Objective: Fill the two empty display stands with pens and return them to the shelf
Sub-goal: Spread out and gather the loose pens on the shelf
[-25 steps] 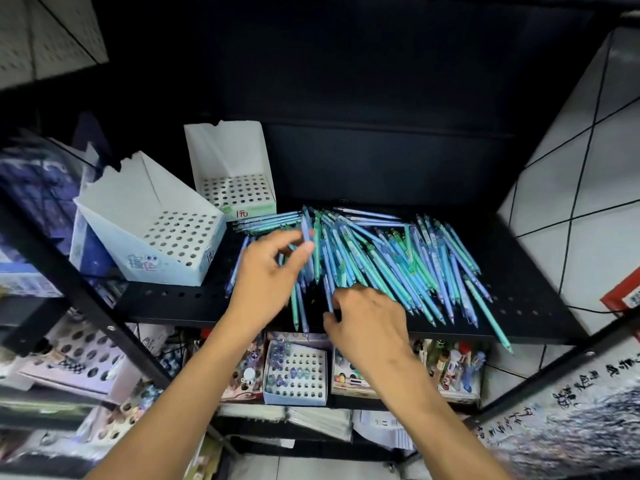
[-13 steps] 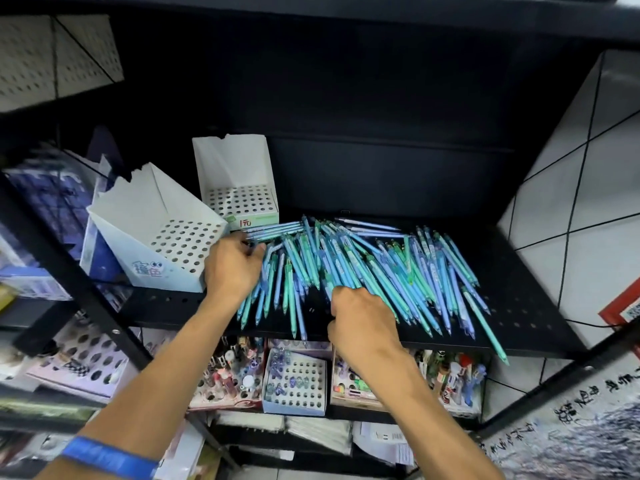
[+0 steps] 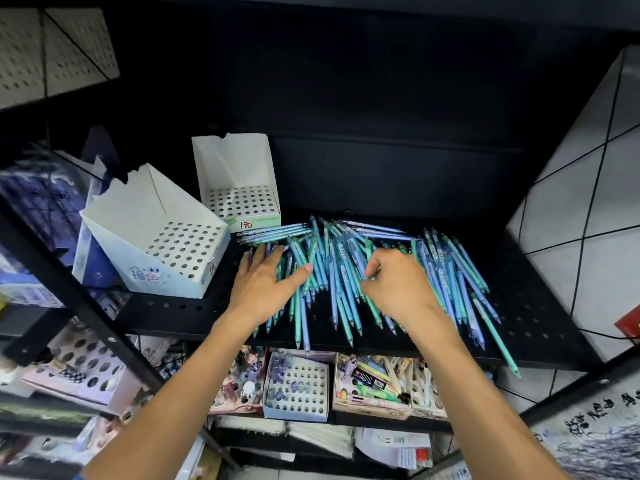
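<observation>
item: loose pens [image 3: 349, 268], blue and teal, heaped on the black shelf [image 3: 540, 306]. two empty display stands [image 3: 166, 251] at its left end, holes unfilled. left hand [image 3: 266, 282] spread flat on the heap; right hand [image 3: 398, 285] curled, pinching pens. step: gathering, apparently. next: lift a bunch and seat pens in holes.

Bare forearms, no visible sleeves
</observation>
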`<state>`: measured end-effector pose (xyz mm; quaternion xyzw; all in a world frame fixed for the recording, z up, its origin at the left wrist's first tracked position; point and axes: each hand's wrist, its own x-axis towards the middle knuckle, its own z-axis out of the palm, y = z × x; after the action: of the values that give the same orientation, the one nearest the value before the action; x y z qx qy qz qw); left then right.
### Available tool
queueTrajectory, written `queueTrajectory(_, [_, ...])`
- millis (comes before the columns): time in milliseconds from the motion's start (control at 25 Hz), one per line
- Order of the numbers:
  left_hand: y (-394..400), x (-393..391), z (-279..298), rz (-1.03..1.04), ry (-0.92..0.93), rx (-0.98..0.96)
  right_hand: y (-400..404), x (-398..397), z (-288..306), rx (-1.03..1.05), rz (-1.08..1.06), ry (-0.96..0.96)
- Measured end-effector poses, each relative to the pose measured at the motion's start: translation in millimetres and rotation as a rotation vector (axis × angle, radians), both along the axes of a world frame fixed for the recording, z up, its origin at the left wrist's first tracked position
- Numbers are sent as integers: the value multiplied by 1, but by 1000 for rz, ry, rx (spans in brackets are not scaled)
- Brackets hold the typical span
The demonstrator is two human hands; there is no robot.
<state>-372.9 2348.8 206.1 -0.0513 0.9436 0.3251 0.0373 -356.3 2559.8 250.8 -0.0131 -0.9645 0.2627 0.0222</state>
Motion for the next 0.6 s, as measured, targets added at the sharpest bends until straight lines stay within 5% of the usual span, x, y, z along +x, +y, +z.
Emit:
queueTrajectory(440, [16,-6,-3,-113,10,-196,25,-50,6,211,-17,119])
queueTrajectory(600, [16,-6,-3,-128,4,-218,49,-98,6,292,47,30])
